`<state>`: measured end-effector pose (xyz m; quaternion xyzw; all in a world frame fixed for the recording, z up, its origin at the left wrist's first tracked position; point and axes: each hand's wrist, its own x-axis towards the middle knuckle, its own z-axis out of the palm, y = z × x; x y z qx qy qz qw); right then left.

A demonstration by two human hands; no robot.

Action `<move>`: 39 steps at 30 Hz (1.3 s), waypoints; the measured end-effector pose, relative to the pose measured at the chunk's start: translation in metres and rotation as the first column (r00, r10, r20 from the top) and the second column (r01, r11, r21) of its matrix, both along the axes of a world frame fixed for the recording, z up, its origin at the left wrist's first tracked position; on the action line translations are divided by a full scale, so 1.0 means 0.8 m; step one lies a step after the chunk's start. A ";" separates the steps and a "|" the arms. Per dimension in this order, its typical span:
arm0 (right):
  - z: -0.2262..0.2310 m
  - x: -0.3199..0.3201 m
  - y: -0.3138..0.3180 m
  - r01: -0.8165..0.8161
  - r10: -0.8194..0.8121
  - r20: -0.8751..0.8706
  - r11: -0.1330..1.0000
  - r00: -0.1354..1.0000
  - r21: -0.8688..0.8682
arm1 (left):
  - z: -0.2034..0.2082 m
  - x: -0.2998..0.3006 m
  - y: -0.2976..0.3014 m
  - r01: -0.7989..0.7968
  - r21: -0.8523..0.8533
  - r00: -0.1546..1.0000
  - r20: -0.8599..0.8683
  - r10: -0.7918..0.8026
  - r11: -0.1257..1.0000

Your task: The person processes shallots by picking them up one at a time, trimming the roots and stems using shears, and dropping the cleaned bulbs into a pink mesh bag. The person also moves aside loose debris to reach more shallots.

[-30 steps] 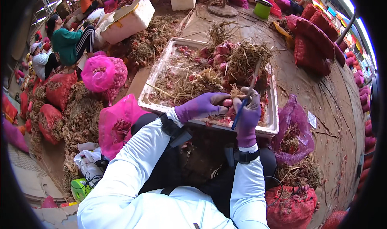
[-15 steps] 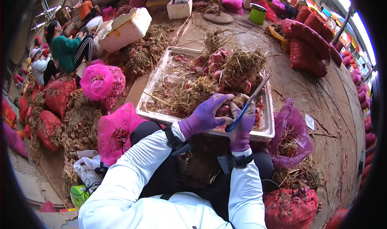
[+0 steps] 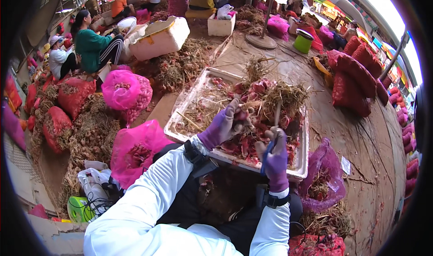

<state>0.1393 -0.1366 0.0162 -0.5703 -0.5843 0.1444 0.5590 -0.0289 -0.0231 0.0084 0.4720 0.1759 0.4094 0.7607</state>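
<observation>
My left hand (image 3: 218, 129), in a purple glove with greyish fingertips, is over the tray with its fingers curled round reddish shallots (image 3: 242, 115). The fingers partly cover the bulbs. To its right, my gloved right hand (image 3: 275, 159) grips blue-handled scissors (image 3: 278, 113), their blades pointing away from me towards dry stems. Under both hands is a white foam tray (image 3: 184, 103) scattered with red skins and dry scraps. A heap of shallots with straw-like stems (image 3: 285, 96) fills its far right part.
Pink mesh bags (image 3: 135, 141) stand on my left, a purple mesh bag (image 3: 321, 184) on my right. Red sacks (image 3: 354, 91) are piled at the far right. A person in a green top (image 3: 92, 48) sits at far left beside a foam box (image 3: 160, 41). A pole (image 3: 269, 12) rises ahead.
My hands have drawn apart, the left moving away from the scissors. The blades have swung from slanting right to pointing nearly straight ahead. The whole view has shifted slightly.
</observation>
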 end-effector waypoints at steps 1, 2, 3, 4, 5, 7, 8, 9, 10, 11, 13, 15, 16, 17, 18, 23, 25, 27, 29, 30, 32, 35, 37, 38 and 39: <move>-0.006 0.000 0.001 -0.019 0.024 0.053 0.996 0.998 -0.089 | -0.001 -0.004 0.003 -0.039 -0.025 0.999 0.011 0.039 0.999; -0.011 -0.002 0.003 -0.022 0.026 0.049 0.996 0.998 -0.085 | -0.003 -0.007 0.006 -0.041 -0.020 0.999 0.007 0.041 0.999; -0.007 -0.009 0.000 -0.046 0.067 0.111 0.982 0.992 -0.185 | 0.001 -0.008 0.003 -0.089 -0.005 0.995 -0.042 0.088 0.996; -0.004 -0.014 -0.002 -0.063 0.115 0.169 0.956 0.979 -0.286 | 0.004 -0.008 0.000 -0.135 0.011 0.987 -0.091 0.135 0.991; -0.005 -0.017 -0.003 -0.080 0.142 0.208 0.956 0.968 -0.282 | 0.008 -0.009 -0.003 -0.138 0.007 0.986 -0.093 0.138 0.990; -0.015 -0.013 -0.001 -0.065 0.121 0.250 0.973 0.961 -0.222 | 0.020 -0.005 -0.005 -0.180 0.107 0.953 -0.226 0.200 0.978; -0.018 -0.011 -0.002 -0.056 0.100 0.289 0.986 0.952 -0.158 | 0.015 -0.004 -0.002 -0.177 0.103 0.955 -0.224 0.196 0.979; -0.015 -0.013 -0.001 -0.058 0.103 0.289 0.985 0.952 -0.161 | 0.010 -0.005 0.004 -0.141 0.201 0.962 -0.202 0.182 0.970; -0.007 -0.016 -0.001 -0.098 0.153 0.220 0.965 0.964 -0.243 | 0.006 -0.006 0.009 -0.106 0.297 0.970 -0.181 0.165 0.949; -0.002 -0.018 0.000 -0.142 0.197 0.146 0.936 0.969 -0.321 | 0.002 -0.012 0.014 -0.108 0.295 0.969 -0.181 0.166 0.949; -0.011 -0.017 0.002 -0.136 0.180 0.160 0.958 0.971 -0.254 | 0.008 -0.020 0.014 0.100 0.171 0.941 -0.336 -0.037 0.980; -0.008 -0.018 0.002 -0.136 0.168 0.173 0.974 0.971 -0.183 | 0.028 -0.019 0.005 0.098 0.101 0.918 -0.394 -0.050 0.990; 0.002 -0.021 -0.002 -0.146 0.174 0.072 0.945 0.982 -0.294 | 0.037 -0.019 0.000 0.088 0.034 0.890 -0.451 -0.063 0.996; 0.007 -0.024 -0.005 -0.164 0.166 -0.030 0.902 0.986 -0.399 | 0.033 -0.018 -0.004 0.086 0.032 0.890 -0.451 -0.062 0.996; 0.008 -0.026 -0.007 -0.164 0.169 -0.023 0.904 0.985 -0.394 | 0.028 -0.015 -0.006 -0.001 0.012 0.929 -0.371 0.005 1.000; -0.014 -0.044 -0.006 0.042 -0.005 0.109 0.940 0.994 -0.338 | -0.011 0.019 -0.014 -0.294 -0.067 0.945 -0.169 0.280 0.953; -0.027 -0.055 -0.010 0.111 -0.056 0.203 0.956 0.978 -0.270 | -0.016 0.023 -0.019 -0.367 -0.012 0.915 -0.183 0.359 0.930; -0.033 -0.049 -0.008 0.133 -0.051 0.319 0.962 0.946 -0.239 | -0.020 0.020 -0.009 -0.461 0.263 0.842 -0.173 0.511 0.848; -0.023 -0.049 -0.009 0.122 -0.065 0.403 0.986 0.913 -0.117 | 0.004 0.019 -0.015 -0.341 0.068 0.918 -0.189 0.348 0.938; -0.024 -0.045 -0.002 0.121 -0.060 0.401 0.984 0.914 -0.129 | 0.012 0.018 -0.013 -0.299 0.069 0.927 -0.216 0.307 0.952; -0.028 -0.031 0.009 0.055 -0.111 0.423 0.988 0.899 0.141 | 0.007 0.019 -0.013 -0.240 0.102 0.946 -0.197 0.256 0.965; -0.022 -0.035 0.006 0.078 -0.061 0.404 0.997 0.913 -0.026 | 0.015 0.012 -0.017 -0.142 0.085 0.971 -0.179 0.156 0.986; -0.012 -0.040 0.006 0.080 -0.025 0.300 0.982 0.954 -0.171 | 0.008 0.013 -0.007 -0.153 0.055 0.980 -0.118 0.159 0.987; -0.013 -0.041 0.003 0.082 -0.028 0.300 0.982 0.953 -0.169 | 0.005 0.013 -0.008 -0.152 0.057 0.980 -0.118 0.158 0.987; -0.016 -0.041 0.001 0.103 -0.044 0.247 0.968 0.968 -0.229 | 0.010 0.012 -0.010 -0.107 -0.111 0.987 -0.131 0.092 0.988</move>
